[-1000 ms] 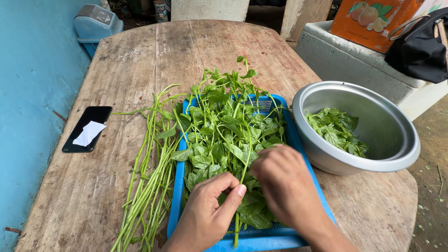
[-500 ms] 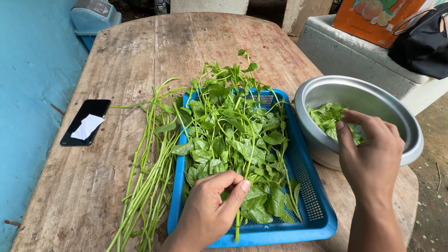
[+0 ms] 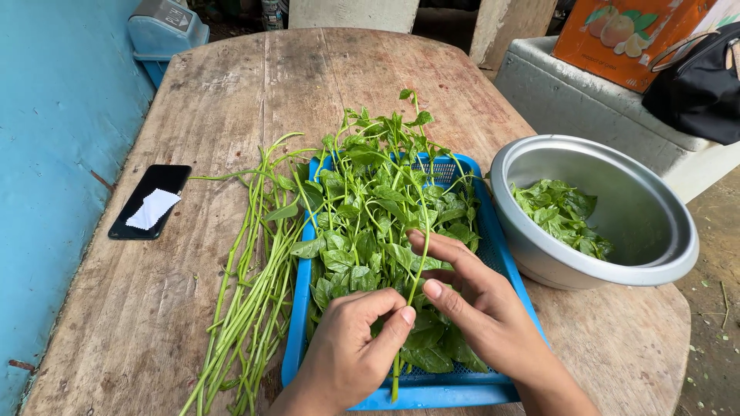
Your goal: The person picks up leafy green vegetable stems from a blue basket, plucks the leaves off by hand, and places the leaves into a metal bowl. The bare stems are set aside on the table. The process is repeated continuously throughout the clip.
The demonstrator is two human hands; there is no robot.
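Stem (image 3: 407,304) runs lengthwise away from the body over the blue tray (image 3: 295,339), left hand (image 3: 351,350) pinching its lower end, right hand (image 3: 482,308) nearer the leaves with fingers loosely spread.

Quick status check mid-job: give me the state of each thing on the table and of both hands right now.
Left hand: pinching a leafy stem.
Right hand: fingers on that stem's leaves.
Blue tray: heaped with leafy greens.
Metal bowl: partly filled with picked leaves.
Bare stems: piled left of the tray.
Phone: lying flat, screen dark.
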